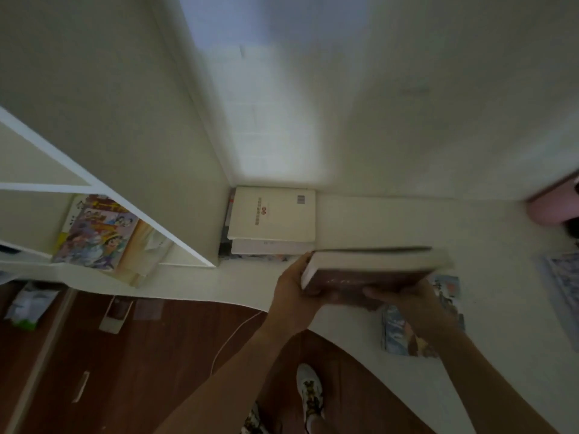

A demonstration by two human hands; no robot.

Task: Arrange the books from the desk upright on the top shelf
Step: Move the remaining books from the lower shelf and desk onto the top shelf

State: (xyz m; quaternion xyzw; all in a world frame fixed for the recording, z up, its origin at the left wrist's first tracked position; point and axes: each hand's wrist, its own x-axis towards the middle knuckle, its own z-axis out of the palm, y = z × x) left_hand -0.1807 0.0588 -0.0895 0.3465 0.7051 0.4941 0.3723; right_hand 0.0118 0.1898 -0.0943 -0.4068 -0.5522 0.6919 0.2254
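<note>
We've got both hands on a thick brown book (369,270), held flat above the counter (391,220) near its front edge. Our left hand (294,285) clamps the book's left end, thumb on top and fingers curled underneath; our right hand (404,303) grips the near long edge from below, fingers wrapped up onto the spine. The book is blurred, its title unreadable. Under our right forearm an illustrated book (404,333) lies flat at the counter's front edge. Off in the counter's back left corner we see a stack of books (269,227) lying flat, a cream cover on top, pressed against the shelf unit's side panel (131,126). Inside that shelf unit, a colourful comic book (94,233) leans tilted. A pink object (554,208) sits at the counter's far right edge.
</note>
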